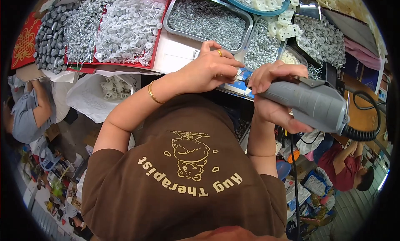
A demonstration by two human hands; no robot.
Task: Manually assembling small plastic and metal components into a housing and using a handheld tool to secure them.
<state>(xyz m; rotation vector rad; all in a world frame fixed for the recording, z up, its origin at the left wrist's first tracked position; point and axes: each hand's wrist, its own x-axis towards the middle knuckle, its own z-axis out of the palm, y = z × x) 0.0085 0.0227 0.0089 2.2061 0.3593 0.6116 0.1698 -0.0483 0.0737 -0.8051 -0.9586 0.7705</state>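
Note:
My right hand (pixel 273 91) is wrapped around a grey electric screwdriver (pixel 308 103), which lies nearly level with its tip toward the left. A coiled black cord (pixel 361 132) leaves its rear end. My left hand (pixel 210 68), with a gold ring and a bracelet, is just left of the tip. Its thumb and fingers pinch a small whitish piece (pixel 239 73), mostly covered by the fingertips, so its kind cannot be told. Both hands are over the table's near edge, above a blue and white printed sheet or box (pixel 238 88).
Ahead stand a metal tray of small screws (pixel 206 22), a red-edged tray of white round-headed plastic parts (pixel 129 26), and heaps of screws (pixel 260 45) and grey plugs (pixel 50 37). A white bag (pixel 85 101) hangs at left. Other people sit at both sides.

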